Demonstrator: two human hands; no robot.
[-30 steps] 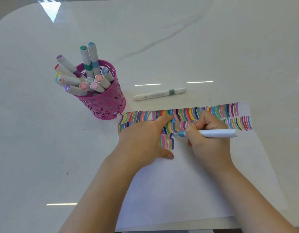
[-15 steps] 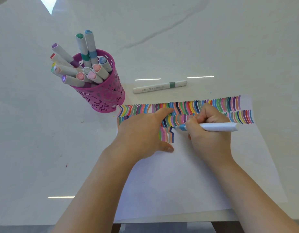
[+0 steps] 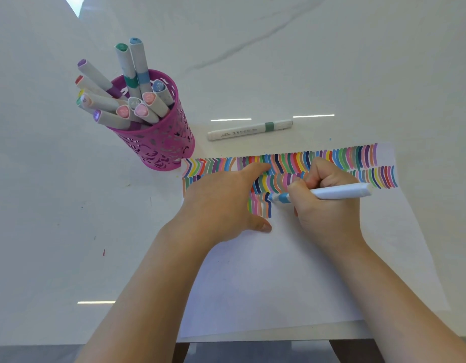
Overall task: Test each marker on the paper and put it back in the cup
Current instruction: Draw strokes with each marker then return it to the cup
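A white sheet of paper (image 3: 292, 279) lies on the table, its top covered with rows of coloured strokes. My right hand (image 3: 326, 205) grips a white marker with a light blue tip (image 3: 342, 192), the tip touching the paper at the end of the third row of strokes. My left hand (image 3: 224, 203) rests flat on the paper just left of the tip, fingers straight. A pink perforated cup (image 3: 161, 142) stands to the upper left with several capped markers in it.
A capped white marker with a green band (image 3: 250, 129) lies on the table between the cup and the paper's top edge. The white marble table (image 3: 56, 205) ends close to me, where the paper reaches its front edge.
The marker tip has stayed at the end of the third row, shifting only slightly. My left hand has kept its place on the paper. The view has tilted a little.
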